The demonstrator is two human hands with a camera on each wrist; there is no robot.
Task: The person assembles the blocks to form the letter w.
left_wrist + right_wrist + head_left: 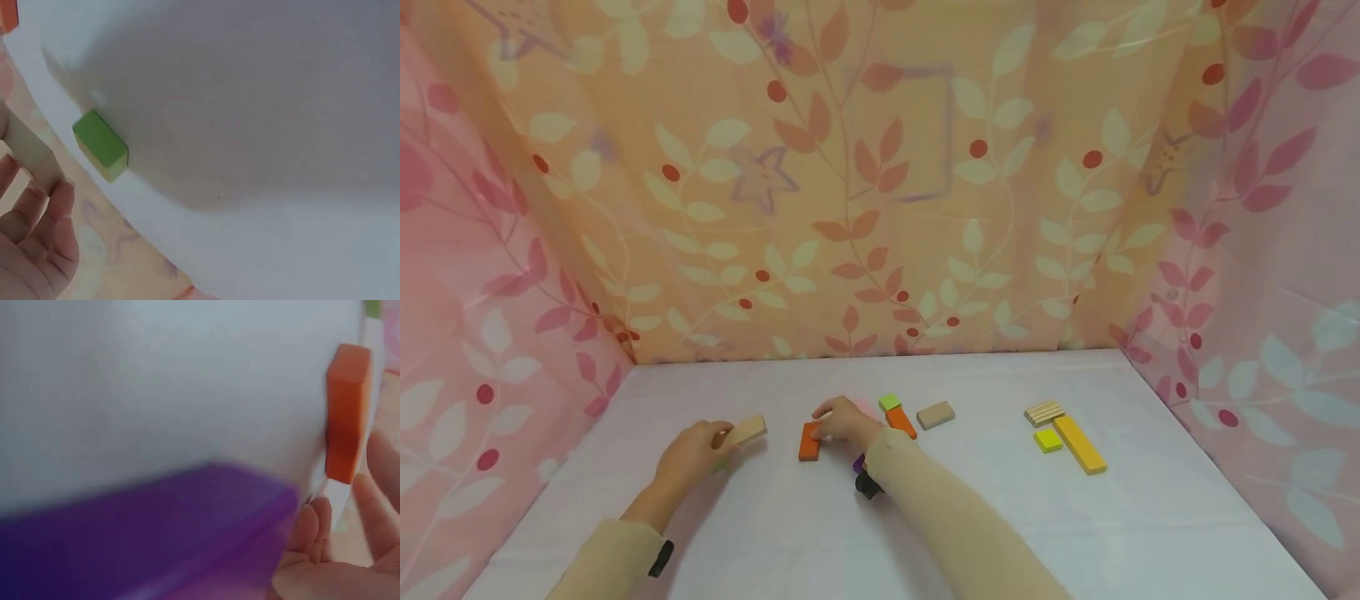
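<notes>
My left hand [688,454] pinches a plain wooden block [748,431], raised and tilted above the cloth; in the left wrist view the fingertips [61,197] touch its end. Below that hand lies a green block [100,144], mostly hidden in the head view. My right hand [847,422] is beside an orange block [808,443] lying on the cloth, its fingers at the block's right edge. The right wrist view shows these fingers loosely bent near the orange block [349,415]; contact is unclear. A purple block [187,531] lies close under the right wrist.
Behind the right hand are a partly hidden pink piece [867,407], a lime block [890,402], another orange block [901,423] and a wooden block [936,415]. Farther right lie a striped block [1044,412], a yellow square [1048,441] and a long yellow block [1079,444]. Patterned curtains surround the table.
</notes>
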